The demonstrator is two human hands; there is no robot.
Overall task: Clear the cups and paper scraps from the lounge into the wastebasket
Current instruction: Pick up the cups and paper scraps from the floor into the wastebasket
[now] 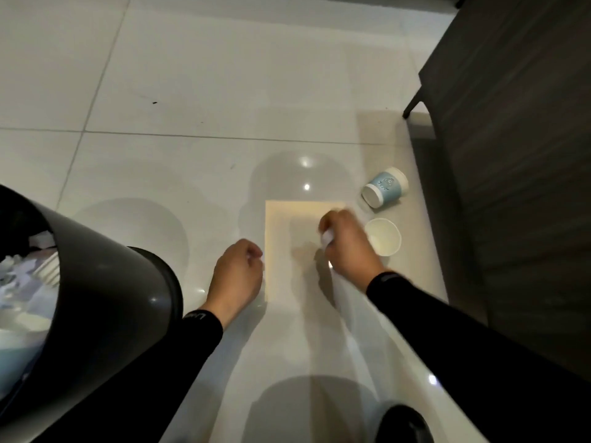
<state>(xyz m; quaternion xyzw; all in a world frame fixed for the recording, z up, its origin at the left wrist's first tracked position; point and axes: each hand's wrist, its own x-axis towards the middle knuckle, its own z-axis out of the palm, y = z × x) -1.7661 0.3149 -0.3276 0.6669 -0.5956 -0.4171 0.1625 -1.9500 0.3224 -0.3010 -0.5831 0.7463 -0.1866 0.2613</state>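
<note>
Crouching over the tiled floor (pixel 198 91), the person has the right hand (pixel 347 247) with its grip clamped on a white paper scrap (pixel 327 238), above a cream sheet (pixel 284 231) lying flat. The left hand (pixel 236 276) is curled shut at that sheet's left edge; whether it holds anything I cannot tell. Just right of the sheet, a blue cup (pixel 385 187) lies on its side and a white cup (pixel 383 236) stands upright. The dark wastebasket (pixel 105 298), tilted at far left, already holds paper and cups.

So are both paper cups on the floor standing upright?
No, the blue cup lies on its side, while the white cup stands upright beside it.
</note>
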